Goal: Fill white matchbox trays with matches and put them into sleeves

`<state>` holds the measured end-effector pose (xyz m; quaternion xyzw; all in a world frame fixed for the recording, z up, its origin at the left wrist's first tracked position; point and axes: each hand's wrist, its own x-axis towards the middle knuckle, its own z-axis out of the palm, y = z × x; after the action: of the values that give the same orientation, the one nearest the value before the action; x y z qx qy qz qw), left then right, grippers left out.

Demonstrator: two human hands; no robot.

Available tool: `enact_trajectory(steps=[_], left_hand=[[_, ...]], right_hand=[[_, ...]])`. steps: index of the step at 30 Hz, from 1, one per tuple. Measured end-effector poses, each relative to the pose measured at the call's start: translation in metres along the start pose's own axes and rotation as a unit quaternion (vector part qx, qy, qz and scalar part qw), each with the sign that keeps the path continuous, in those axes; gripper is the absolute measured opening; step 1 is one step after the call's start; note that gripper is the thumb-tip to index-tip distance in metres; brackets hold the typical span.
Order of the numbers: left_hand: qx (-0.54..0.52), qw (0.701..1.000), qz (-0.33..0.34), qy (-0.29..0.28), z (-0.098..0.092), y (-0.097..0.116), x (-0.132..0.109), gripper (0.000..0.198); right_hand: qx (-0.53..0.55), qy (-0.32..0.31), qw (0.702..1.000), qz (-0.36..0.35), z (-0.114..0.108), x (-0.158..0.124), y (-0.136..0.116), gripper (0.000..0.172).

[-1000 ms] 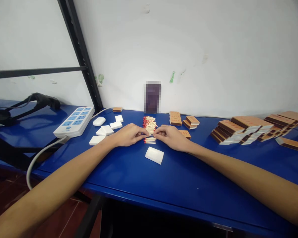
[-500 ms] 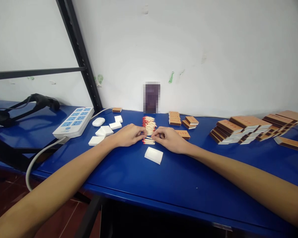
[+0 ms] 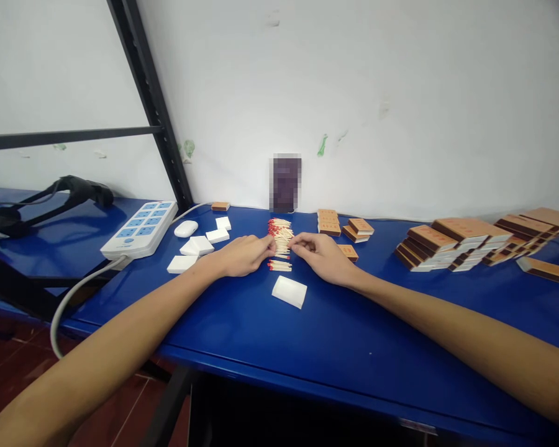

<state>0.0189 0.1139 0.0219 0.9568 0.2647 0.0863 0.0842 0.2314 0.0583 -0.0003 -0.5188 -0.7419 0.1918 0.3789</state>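
Note:
A pile of red-tipped matches (image 3: pixel 282 234) lies on the blue table. My left hand (image 3: pixel 250 253) touches the pile's left side at the match heads, its fingers pressed together; what they hold is too small to tell. At the right side, my right hand (image 3: pixel 319 254) has its thumb and forefinger at the bare match ends in a pinch, and any match between them cannot be made out. A small separate row of matches (image 3: pixel 279 266) lies just nearer than the pile. Below that row is a white matchbox tray (image 3: pixel 289 292).
White trays (image 3: pixel 197 246) and a white rounded case (image 3: pixel 186 229) lie left, beside a power strip (image 3: pixel 142 230). Matchboxes (image 3: pixel 328 222) stand behind my right hand, with larger stacks (image 3: pixel 461 236) far right. A dark upright object (image 3: pixel 286 185) leans at the wall.
Both hands have moved slightly away from me, up along the pile. The small near row of matches now shows apart from the pile, with blue table between them.

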Motion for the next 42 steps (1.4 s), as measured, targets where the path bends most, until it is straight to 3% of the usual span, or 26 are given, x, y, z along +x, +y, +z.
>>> enact_trajectory(steps=[4,7,10,13,17,21,24,27,32,42], left_hand=[[-0.109,0.990,0.000,0.087,-0.003,0.006,0.002,0.020],[-0.214,0.966,-0.017,0.141,-0.002,0.014,0.005,0.022],[-0.303,0.940,-0.020,0.158,0.001,0.022,0.007,0.022],[-0.366,0.915,-0.003,0.172,0.004,0.027,0.009,0.021],[-0.390,0.907,0.007,0.158,0.008,0.026,0.012,0.025],[-0.325,0.933,-0.020,0.154,0.008,0.018,0.010,0.029],[-0.178,0.969,-0.053,0.164,0.005,0.009,0.007,0.025],[-0.065,0.983,-0.073,0.152,0.001,-0.001,0.003,0.017],[-0.039,0.988,-0.077,0.128,-0.002,-0.007,0.000,0.016],[0.020,0.987,-0.039,0.154,0.001,-0.009,0.001,0.015]], right_hand=[[0.001,0.072,0.997,-0.003,-0.002,0.003,-0.006,0.021],[0.047,0.051,0.997,-0.023,-0.004,0.004,-0.014,0.023],[0.149,0.029,0.988,-0.036,-0.002,0.005,-0.017,0.027],[0.259,0.062,0.964,-0.017,0.003,0.006,-0.019,0.028],[0.305,0.087,0.948,0.006,0.007,0.006,-0.019,0.028],[0.271,0.067,0.960,-0.006,0.007,0.005,-0.016,0.028],[0.204,0.038,0.978,-0.008,0.005,0.002,-0.012,0.025],[0.095,0.019,0.995,-0.016,0.005,-0.002,-0.009,0.023],[-0.005,0.002,0.997,-0.076,0.005,-0.005,-0.008,0.022],[-0.033,-0.055,0.994,-0.092,0.008,-0.006,-0.009,0.016]])
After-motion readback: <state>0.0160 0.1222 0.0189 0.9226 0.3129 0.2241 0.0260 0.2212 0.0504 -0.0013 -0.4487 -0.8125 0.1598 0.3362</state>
